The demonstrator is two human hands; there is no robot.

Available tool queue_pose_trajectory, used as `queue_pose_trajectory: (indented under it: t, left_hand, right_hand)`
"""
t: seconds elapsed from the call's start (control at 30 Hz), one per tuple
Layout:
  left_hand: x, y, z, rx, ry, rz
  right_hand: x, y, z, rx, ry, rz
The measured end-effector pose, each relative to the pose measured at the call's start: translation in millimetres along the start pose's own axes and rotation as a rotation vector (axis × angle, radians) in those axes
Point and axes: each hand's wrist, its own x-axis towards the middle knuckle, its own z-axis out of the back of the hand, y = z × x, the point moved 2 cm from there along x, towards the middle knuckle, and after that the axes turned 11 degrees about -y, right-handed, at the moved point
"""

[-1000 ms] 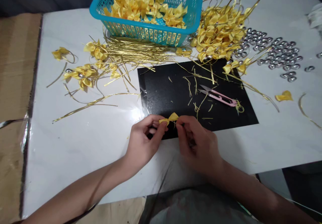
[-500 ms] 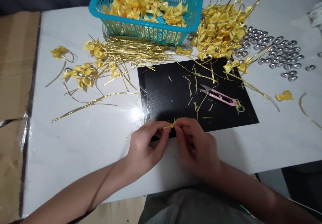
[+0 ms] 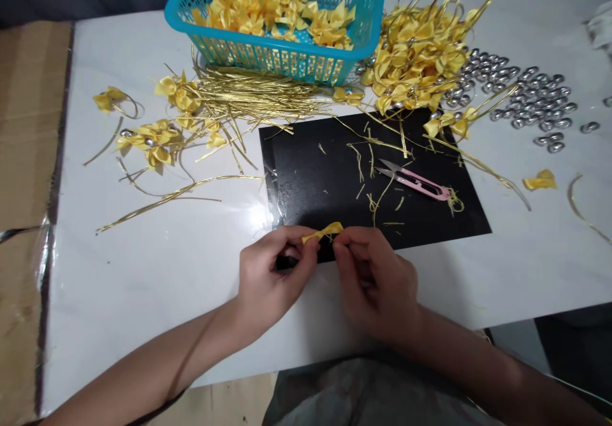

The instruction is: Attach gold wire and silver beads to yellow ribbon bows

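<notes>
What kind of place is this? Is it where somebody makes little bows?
Probably a small craft worktable. A blue basket is full of yellow ribbon bows, gold wire ties lie loose, pink snips rest on a black mat, and both hands pinch one bow.

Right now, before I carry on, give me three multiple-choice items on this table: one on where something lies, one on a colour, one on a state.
1. Where do the pink snips lie?
A. in the basket
B. on the black mat
C. on the cardboard

2. What colour is the basket?
A. red
B. white
C. turquoise blue

3. How is the small yellow ribbon bow held?
A. pinched between the left hand and the right hand
B. lying loose on the mat
C. clamped in the snips

Answers:
1 B: the snips rest on the dark sheet, right of its centre, untouched.
2 C: its mesh wall is turquoise blue, with yellow bows inside.
3 A: fingertips of both hands close on the bow at the mat's near edge.
</notes>
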Motion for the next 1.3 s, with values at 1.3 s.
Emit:
queue_pose_trajectory:
  t: [1.3]
  left_hand:
    - [2.9, 4.9, -2.1, -0.051, 0.027, 0.185]
  right_hand:
    - [2.8, -1.8, 0.0, -0.059, 0.032, -0.018]
